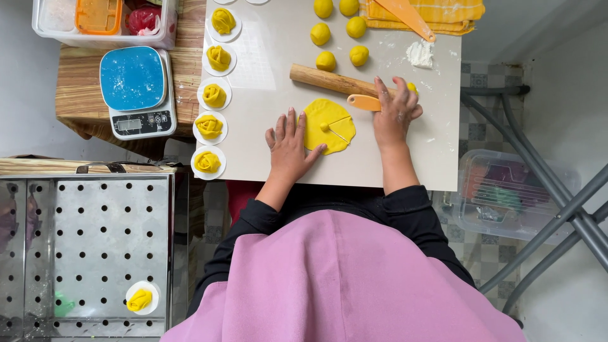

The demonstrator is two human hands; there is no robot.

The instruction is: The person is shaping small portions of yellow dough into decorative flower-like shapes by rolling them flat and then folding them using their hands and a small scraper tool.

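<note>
Seen from above, a person in a pink apron and black sleeves worked at a white board (380,168) laid over a table. A flattened round of yellow dough (320,120) lay near the board's front edge, around its middle, with cuts running out from a small knob at its centre. The left hand (289,147) rested flat on the board with its fingers spread apart, the fingertips touching the round's left and lower rim. The right hand (394,113) sat just right of the round, its fingers curled loosely together around an orange plastic scraper (363,102) whose blade pointed toward the dough. A wooden rolling pin (332,81) lay just behind the round, passing under the right hand. Six yellow dough balls (339,33) sat toward the board's back edge. Along its left edge stood a row of yellow dough roses (214,95) on white paper rounds. Off the board's left edge sat a blue-topped kitchen scale (134,88).
</note>
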